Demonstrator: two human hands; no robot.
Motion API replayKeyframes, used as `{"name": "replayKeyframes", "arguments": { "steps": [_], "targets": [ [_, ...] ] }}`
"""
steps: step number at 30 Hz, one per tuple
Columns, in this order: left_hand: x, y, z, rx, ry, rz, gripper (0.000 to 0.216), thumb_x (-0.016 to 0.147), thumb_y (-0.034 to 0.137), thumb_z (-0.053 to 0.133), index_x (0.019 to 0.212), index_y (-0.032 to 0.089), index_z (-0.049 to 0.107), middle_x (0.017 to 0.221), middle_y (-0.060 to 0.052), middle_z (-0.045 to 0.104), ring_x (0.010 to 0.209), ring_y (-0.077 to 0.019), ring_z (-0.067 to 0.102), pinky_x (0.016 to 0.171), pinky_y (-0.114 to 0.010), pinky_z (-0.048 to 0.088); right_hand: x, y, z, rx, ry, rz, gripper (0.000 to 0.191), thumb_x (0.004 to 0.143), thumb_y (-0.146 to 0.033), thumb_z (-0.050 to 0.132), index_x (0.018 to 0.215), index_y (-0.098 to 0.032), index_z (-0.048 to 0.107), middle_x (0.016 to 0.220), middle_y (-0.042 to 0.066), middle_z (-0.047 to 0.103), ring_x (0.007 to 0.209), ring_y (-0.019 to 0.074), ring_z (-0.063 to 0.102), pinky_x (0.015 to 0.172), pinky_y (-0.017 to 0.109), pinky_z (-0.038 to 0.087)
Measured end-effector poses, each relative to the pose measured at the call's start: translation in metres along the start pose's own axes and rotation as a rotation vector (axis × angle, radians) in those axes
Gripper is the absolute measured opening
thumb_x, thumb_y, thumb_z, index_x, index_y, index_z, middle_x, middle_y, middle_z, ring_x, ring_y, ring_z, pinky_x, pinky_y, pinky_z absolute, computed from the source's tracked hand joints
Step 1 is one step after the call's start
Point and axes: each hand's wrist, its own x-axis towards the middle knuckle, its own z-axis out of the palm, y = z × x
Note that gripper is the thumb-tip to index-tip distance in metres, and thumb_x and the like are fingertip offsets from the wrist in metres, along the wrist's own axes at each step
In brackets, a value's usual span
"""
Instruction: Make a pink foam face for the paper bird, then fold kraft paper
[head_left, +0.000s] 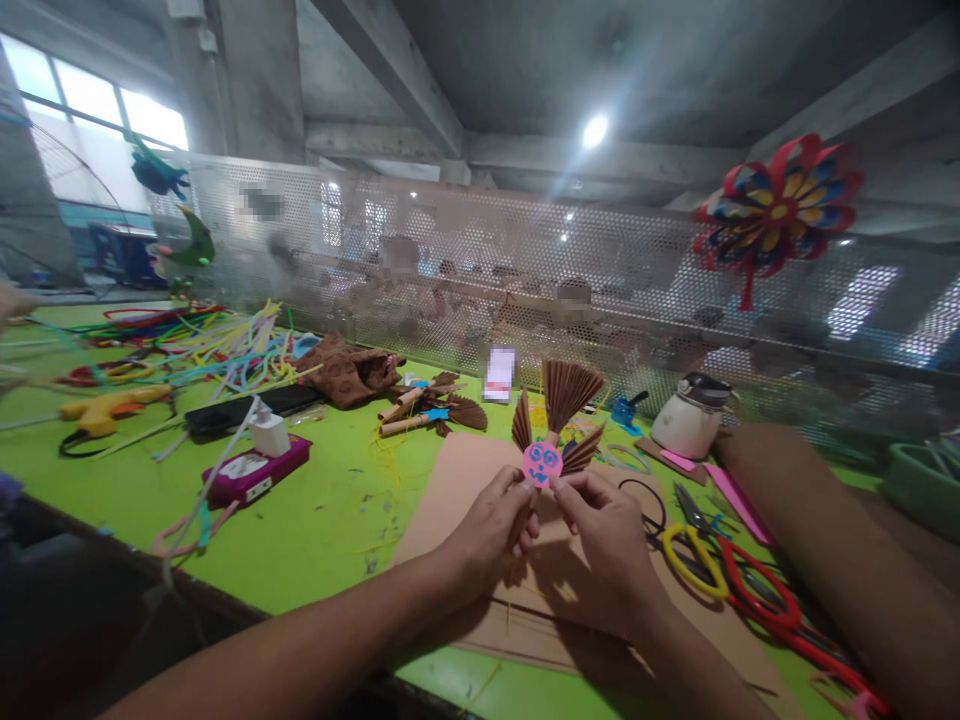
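Observation:
Between my two hands is a paper figure with a round pink face (541,464), blue drawn features and brown pleated fans (570,393) spreading above and beside it. My left hand (495,512) pinches the face's lower left edge, its other fingers curled behind the figure. At the lower right edge, the thumb and fingers of my right hand (604,520) close on the same figure. Tan cardboard sheets (472,480) lie under my hands, with yellow thread hanging below. Similar brown pleated figures (431,412) rest on the table behind.
Scissors with yellow handles (694,560) and red handles (761,585) lie right, near a white jug (690,415). On the left are a purple power strip (259,470), a yellow glue gun (105,408) and a brown bag (349,372). A perforated panel (450,260) borders the back.

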Motion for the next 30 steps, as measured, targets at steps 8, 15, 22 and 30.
{"name": "replayKeyframes", "arguments": {
  "steps": [8, 15, 22, 30],
  "targets": [
    [0.0, -0.001, 0.0, -0.033, -0.008, -0.036, 0.022, 0.089, 0.041, 0.042, 0.089, 0.019, 0.043, 0.065, 0.002, 0.051, 0.052, -0.0082, 0.045, 0.05, -0.019, 0.033, -0.001, 0.001, -0.001, 0.016, -0.003, 0.019, 0.028, 0.069, -0.041, 0.067, 0.059, -0.015, 0.061, 0.052, -0.002, 0.053, 0.05, 0.0114, 0.042, 0.052, 0.025, 0.035],
    [-0.003, 0.008, 0.004, -0.07, -0.002, -0.061, 0.021, 0.089, 0.04, 0.042, 0.088, 0.019, 0.043, 0.062, 0.002, 0.049, 0.049, -0.0079, 0.043, 0.048, -0.019, 0.032, -0.002, -0.002, 0.0, 0.019, 0.007, 0.011, 0.029, 0.067, -0.043, 0.068, 0.056, -0.017, 0.059, 0.048, -0.003, 0.05, 0.049, 0.0122, 0.042, 0.051, 0.026, 0.035],
    [-0.001, 0.007, 0.002, -0.134, -0.036, -0.131, 0.021, 0.087, 0.041, 0.043, 0.091, 0.02, 0.042, 0.062, 0.004, 0.05, 0.048, -0.0078, 0.044, 0.047, -0.018, 0.03, -0.001, 0.002, 0.001, 0.072, -0.011, 0.037, 0.032, 0.068, -0.045, 0.069, 0.057, -0.016, 0.058, 0.048, -0.003, 0.05, 0.049, 0.0122, 0.044, 0.052, 0.026, 0.036],
    [-0.002, 0.01, 0.003, -0.153, -0.047, -0.164, 0.025, 0.086, 0.045, 0.046, 0.09, 0.021, 0.041, 0.062, 0.004, 0.051, 0.047, -0.0075, 0.043, 0.046, -0.018, 0.03, -0.002, 0.003, 0.002, 0.072, -0.015, 0.015, 0.035, 0.068, -0.048, 0.068, 0.055, -0.018, 0.057, 0.046, -0.003, 0.05, 0.047, 0.0127, 0.044, 0.05, 0.026, 0.035]
  ]
}}
